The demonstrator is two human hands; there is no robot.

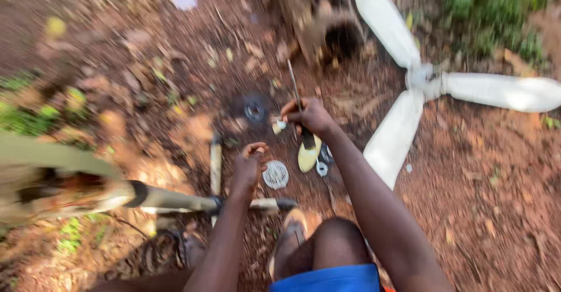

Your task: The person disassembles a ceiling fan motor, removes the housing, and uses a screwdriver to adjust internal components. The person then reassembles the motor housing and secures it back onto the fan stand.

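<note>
On red dirt, right hand point(310, 117) gripping thin metal rod point(294, 84), left hand point(248, 169) beside round slotted grille point(275, 174)

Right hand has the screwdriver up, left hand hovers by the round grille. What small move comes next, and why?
Probably bring the screwdriver tip down toward the small part pinched at the right hand: the shaft points away, up off the ground, and the left hand, loosely curled beside the white round grille, holds nothing.

hands: 2 point(248, 172) point(310, 117) | white fan blades: 3 point(385, 20) | screwdriver: 1 point(307, 146) | round white grille: 1 point(275, 174) | sandal: 1 point(290, 225)
</note>
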